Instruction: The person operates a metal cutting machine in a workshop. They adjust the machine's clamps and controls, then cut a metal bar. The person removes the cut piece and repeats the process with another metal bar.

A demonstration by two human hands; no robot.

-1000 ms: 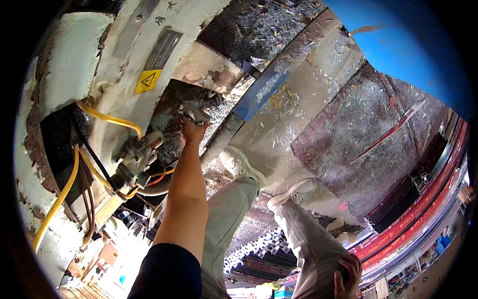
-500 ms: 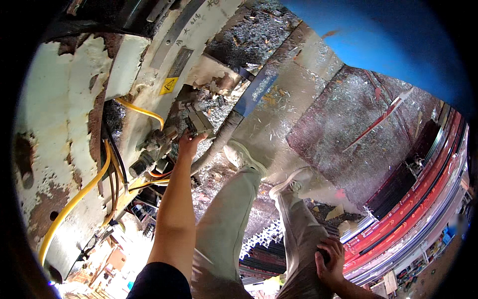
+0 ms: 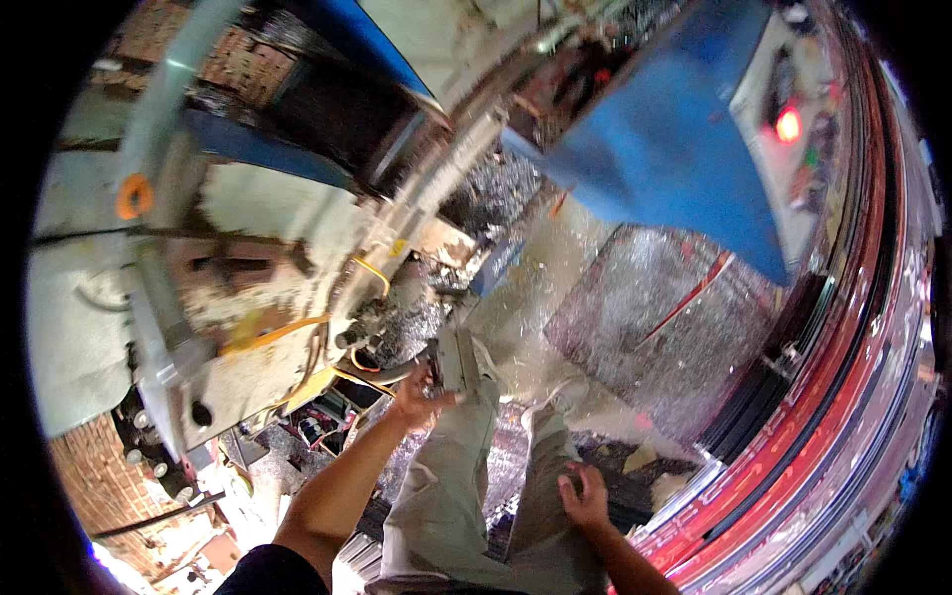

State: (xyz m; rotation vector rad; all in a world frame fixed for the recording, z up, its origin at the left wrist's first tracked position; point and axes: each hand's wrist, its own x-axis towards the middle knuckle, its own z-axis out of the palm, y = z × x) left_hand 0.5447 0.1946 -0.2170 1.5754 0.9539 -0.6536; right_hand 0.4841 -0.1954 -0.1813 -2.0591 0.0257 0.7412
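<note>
My left hand (image 3: 421, 399) is closed round one side of a long grey metal block (image 3: 456, 359), held above my left shin. The block is blurred, so its exact kind does not show. Beside my right leg hovers my right hand (image 3: 585, 494), its fingers loosely bent and apart, with nothing visible in it. Just left of the block is a worn, pale machine body (image 3: 283, 213) with a yellow cable (image 3: 283, 332) and dark fittings (image 3: 362, 327).
Shiny metal chips cover the floor and a dark plate (image 3: 664, 327), where a red strip (image 3: 689, 297) lies. A blue panel (image 3: 674, 149) stands at the far right. Long red and black profiles (image 3: 833, 387) are stacked along the right side.
My left hand has lifted the grey block from beside the machine fittings toward my legs. My right hand has come off my right knee. The view has tilted up, showing more machine.
</note>
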